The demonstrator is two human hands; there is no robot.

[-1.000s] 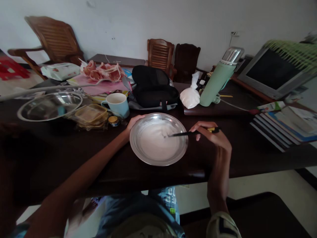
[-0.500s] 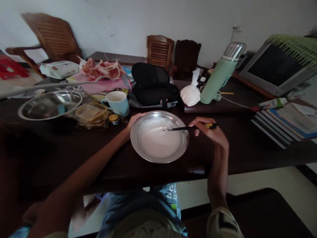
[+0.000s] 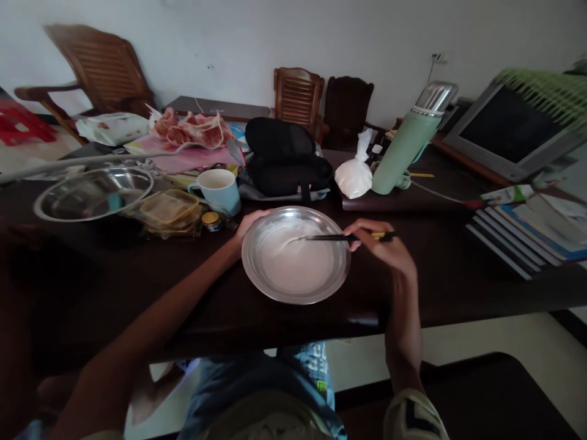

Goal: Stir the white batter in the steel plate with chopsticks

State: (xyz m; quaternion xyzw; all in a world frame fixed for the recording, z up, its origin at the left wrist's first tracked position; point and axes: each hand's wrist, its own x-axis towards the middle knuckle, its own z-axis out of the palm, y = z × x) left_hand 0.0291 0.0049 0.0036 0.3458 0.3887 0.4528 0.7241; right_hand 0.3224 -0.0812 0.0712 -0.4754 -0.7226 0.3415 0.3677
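Now nearer the round silver metal bowl (image 3: 251,258), our right hand (image 3: 384,245) pinches slim black chopsticks (image 3: 325,238), still stirring pinkish-white liquid (image 3: 298,272); our left hand (image 3: 249,225) grips the rim.

My left hand (image 3: 251,225) and right hand (image 3: 383,245) are bare, and so are the forearms (image 3: 403,327), up to a short-sleeved khaki top (image 3: 270,421). The right sleeve (image 3: 398,418) bears a dark angular mark (image 3: 419,419) (its edges are dim). Below, I wear blue denim (image 3: 215,382), with pale block lettering (image 3: 317,360) on one leg and a small yellow-green patch (image 3: 321,385) under it.
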